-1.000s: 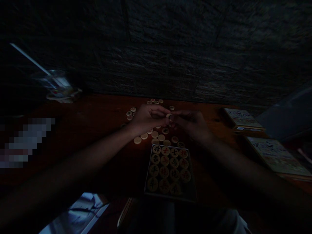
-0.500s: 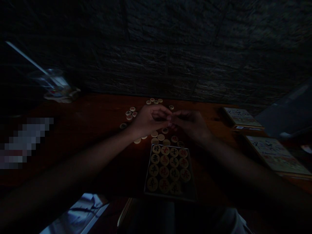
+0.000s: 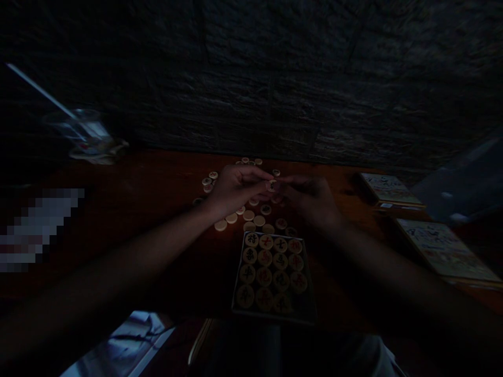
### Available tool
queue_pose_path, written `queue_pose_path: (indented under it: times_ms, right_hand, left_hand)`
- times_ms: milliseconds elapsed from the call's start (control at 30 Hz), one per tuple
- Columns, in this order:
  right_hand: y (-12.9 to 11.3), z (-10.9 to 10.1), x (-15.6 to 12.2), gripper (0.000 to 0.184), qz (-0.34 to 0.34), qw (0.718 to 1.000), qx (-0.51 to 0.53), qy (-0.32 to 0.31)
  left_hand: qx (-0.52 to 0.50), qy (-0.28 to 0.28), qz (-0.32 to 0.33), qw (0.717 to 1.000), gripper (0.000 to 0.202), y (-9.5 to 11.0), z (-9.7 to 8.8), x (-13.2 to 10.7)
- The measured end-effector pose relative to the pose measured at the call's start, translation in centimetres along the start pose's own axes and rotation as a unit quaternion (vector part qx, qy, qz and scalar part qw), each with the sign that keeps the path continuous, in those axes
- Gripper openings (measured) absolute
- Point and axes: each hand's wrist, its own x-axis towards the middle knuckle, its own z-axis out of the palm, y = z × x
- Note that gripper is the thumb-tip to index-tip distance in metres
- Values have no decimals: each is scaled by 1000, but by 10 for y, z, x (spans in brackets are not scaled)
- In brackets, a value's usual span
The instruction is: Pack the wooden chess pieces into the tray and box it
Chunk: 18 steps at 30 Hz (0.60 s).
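Left hand (image 3: 236,191), right hand (image 3: 310,199) both pinching disc (image 3: 272,185); disc showing again, hidden half-second ago

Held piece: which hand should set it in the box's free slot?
Right hand, probably: it and the left hand both pinch the piece, but the box's free slot is its near-right corner.

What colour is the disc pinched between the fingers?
Pale cream disc, dark character on it; head view.

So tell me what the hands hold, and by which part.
One round game piece, pinched at its rim where left hand and right hand fingertips meet.
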Motion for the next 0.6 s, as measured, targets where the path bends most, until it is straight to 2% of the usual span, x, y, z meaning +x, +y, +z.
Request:
queue_pose_path:
  times_ms: [167, 400, 600]
  right_hand:
    - [-3, 0, 0, 35, -10, 1000, -9, -1]
    - [1, -2, -1, 36, -35, 998, -60, 12]
    - [-4, 1, -3, 40, -21, 997, -74, 33]
  left_hand:
    - [6, 3, 5, 1000, 32, 0, 1, 0]
    - [37, -16, 47, 998, 28, -2, 3, -1]
    - [48, -33, 58, 997, 32, 0, 4, -3]
